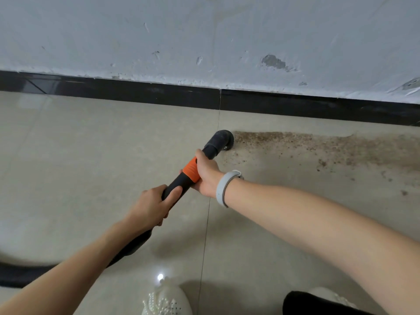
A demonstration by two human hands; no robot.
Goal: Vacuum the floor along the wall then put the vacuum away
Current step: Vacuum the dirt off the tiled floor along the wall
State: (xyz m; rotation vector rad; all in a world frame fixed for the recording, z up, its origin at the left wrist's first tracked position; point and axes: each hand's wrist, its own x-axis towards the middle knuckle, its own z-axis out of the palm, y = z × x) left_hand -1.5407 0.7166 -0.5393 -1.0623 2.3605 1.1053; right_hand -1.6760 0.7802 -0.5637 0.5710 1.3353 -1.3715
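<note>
I'm looking down at a glossy beige tiled floor (91, 155) that meets a pale, chipped plaster wall (204, 37) along a black skirting strip (136, 94). A band of brown grit (306, 144) lies on the tiles just below the skirting, spreading off to the right; the tiles to the left of it look clean. A thin grout line (208, 212) runs from the skirting back toward my feet, where I can see a white beaded shoe (167, 301) and a second shoe partly hidden under a dark trouser hem.

The vacuum wand (181, 180) lies on a diagonal, its long axis rising from lower left to upper right, with the dark nozzle (221, 139) pointing at the wall and sitting at the left edge of the grit. A black hose (127, 248) trails from the wand's back end down to the left edge.

My right hand (208, 173), with a grey wristband (223, 187), is wrapped around the orange collar (192, 170) near the nozzle. My left hand (152, 205) is curled tight around the black shaft further back, thumb on top. Both hold the wand firmly.
</note>
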